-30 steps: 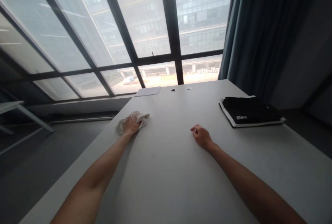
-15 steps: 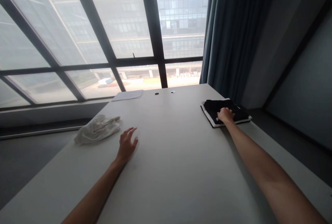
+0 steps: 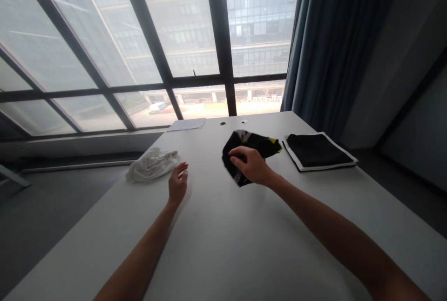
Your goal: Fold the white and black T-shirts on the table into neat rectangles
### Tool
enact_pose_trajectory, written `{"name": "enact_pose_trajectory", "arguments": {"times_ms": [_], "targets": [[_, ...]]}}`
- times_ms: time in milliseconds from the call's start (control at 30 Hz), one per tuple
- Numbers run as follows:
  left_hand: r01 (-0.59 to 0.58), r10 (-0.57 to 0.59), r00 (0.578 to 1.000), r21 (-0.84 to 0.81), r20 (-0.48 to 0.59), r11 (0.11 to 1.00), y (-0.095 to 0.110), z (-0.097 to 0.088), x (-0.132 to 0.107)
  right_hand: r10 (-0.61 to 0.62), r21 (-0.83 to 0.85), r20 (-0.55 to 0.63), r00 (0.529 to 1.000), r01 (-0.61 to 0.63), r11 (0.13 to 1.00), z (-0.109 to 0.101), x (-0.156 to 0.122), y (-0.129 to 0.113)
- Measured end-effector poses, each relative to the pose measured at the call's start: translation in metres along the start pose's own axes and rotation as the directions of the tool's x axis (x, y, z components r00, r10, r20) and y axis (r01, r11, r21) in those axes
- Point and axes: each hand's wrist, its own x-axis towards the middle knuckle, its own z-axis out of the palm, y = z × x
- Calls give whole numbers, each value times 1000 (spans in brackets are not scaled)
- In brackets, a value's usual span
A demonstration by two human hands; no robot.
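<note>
Black cloth [image 3: 257, 140] with yellow patches, hand-held

Head view: the black cloth is gripped by the right hand [image 3: 250, 166] over the white table [image 3: 216, 236], left of a folded black-and-white stack [image 3: 318, 150]. The left hand [image 3: 178, 184] is held partly spread, fingers loosely curled, just beside a crumpled white cloth [image 3: 152, 166]. Papers [image 3: 186, 124] are laid at the table's far left corner.

A daylit room with a wide, dark-framed glass window [image 3: 222, 31]
Bright daylight fills the panes, beyond which stands a pale multi-storey building [image 3: 263, 22]; a long blue-grey fabric curtain [image 3: 319, 54] hangs at right, beside a shadowed grey wall [image 3: 380, 82]. A smooth white table [image 3: 216, 231] reaches toward the window above dark grey floor [image 3: 66, 208].
</note>
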Motion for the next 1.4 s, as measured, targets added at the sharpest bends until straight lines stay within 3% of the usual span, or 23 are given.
{"name": "enact_pose_trajectory", "arguments": {"times_ms": [67, 100, 167, 200, 267, 300, 367, 433, 500, 533, 567, 633, 767, 867, 900, 933, 1000, 1033, 1133, 1233, 1267, 1400], "targets": [[68, -79, 979, -69, -186, 995, 6, -18, 12, 42, 118, 167, 985, -63, 991, 27, -13, -6], [72, -89, 962, -74, -259, 995, 11, -28, 18, 78, 132, 193, 978, -105, 986, 35, -21, -1], [42, -49, 950, -29, -310, 999, 27, -46, 23, 166, 100, 114, 980, -177, 979, 44, -36, 21], [9, -6, 963, 9, -271, 1000, 37, -51, 21, 211, 78, 74, 975, -217, 973, 46, -43, 36], [-75, 78, 996, 67, -40, 995, 59, -52, 9, 294, 46, 11, 956, -294, 955, 47, -58, 66], [-131, 121, 985, 80, 123, 988, 69, -47, -2, 327, 36, 5, 945, -327, 944, 47, -66, 80], [-230, 149, 896, 150, 419, 962, 85, -30, -27, 377, 29, -19, 926, -376, 926, 46, -82, 101], [-289, 72, 793, 269, 605, 919, 91, -10, -49, 413, 43, -57, 909, -411, 911, 44, -96, 114], [-267, -57, 733, 364, 678, 892, 90, 3, -56, 433, 67, -107, 895, -428, 901, 41, -107, 120], [-236, -103, 726, 387, 680, 892, 88, 6, -52, 439, 77, -132, 889, -433, 898, 39, -110, 122], [-198, -132, 736, 398, 664, 896, 86, 5, -42, 447, 83, -152, 882, -439, 895, 37, -112, 123], [-145, -133, 798, 401, 588, 905, 84, -3, -7, 462, 79, -167, 871, -455, 887, 35, -113, 126], [-59, -59, 962, 415, 265, 908, 96, -39, 98, 472, 38, -137, 871, -471, 881, 37, -112, 133], [-24, 20, 1000, 361, 16, 932, 110, -71, 180, 437, -2, -115, 892, -440, 898, 41, -112, 137], [-35, 60, 991, 205, -116, 978, 113, -82, 203, 424, -17, -111, 899, -428, 903, 41, -112, 138], [-81, 88, 982, 51, -168, 995, 113, -92, 223, 415, -31, -108, 904, -420, 907, 42, -112, 138], [-75, 66, 993, -92, -94, 993, 106, -108, 249, 407, -56, -101, 908, -413, 909, 42, -112, 137], [-35, 33, 999, -74, -23, 997, 99, -114, 254, 405, -67, -98, 909, -412, 909, 42, -112, 136], [53, -82, 993, 302, 85, 952, 67, -118, 235, 390, -87, -87, 917, -397, 914, 43, -112, 133], [114, -233, 970, 729, 65, 675, 26, -101, 178, 371, -96, -77, 926, -377, 921, 43, -112, 134], [142, -292, 956, 812, 37, 566, 14, -92, 155, 366, -98, -76, 927, -372, 923, 44, -112, 135], [206, -408, 913, 853, 10, 480, -20, -64, 82, 345, -103, -75, 936, -351, 931, 47, -112, 140]]}}
